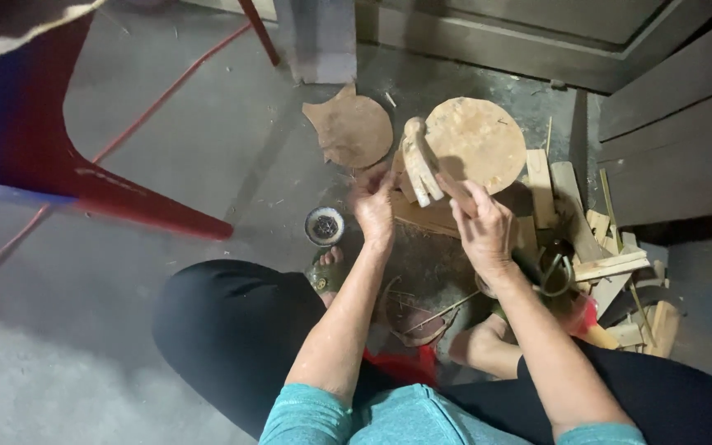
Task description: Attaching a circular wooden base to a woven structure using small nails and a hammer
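Both hands close on one pale wooden piece [419, 169] held up over the work spot: the left hand [372, 206] curls its fingers around the lower left side of it, and the right hand [480, 222] wraps a wooden handle or stick [455, 194] that runs up toward the same piece. Whether that stick is a tool or a part of the piece itself I cannot tell from this view.

By size, the red chair [84, 165] comes first, standing on the grey concrete floor [166, 107] well to the left. Next is the wooden block [430, 247] between the person's knees, dark and worn on top. Behind the hands a round wooden disc [478, 142] stands tilted, just beside the held piece, and a flatter brown disc [349, 128] lies on the floor to its left. A heap of offcuts [595, 247] spreads to the right — slats and splinters, loosely piled. Smallest is a little round tin [324, 225] on the floor near the left wrist.

As a judgement, the step in hand looks like shaping or fitting the pale piece while it is braced upright. Whatever comes after would call for a steady left hold, since the piece sits above the block rather than resting on it — it hangs directly between the two grips, touching both.
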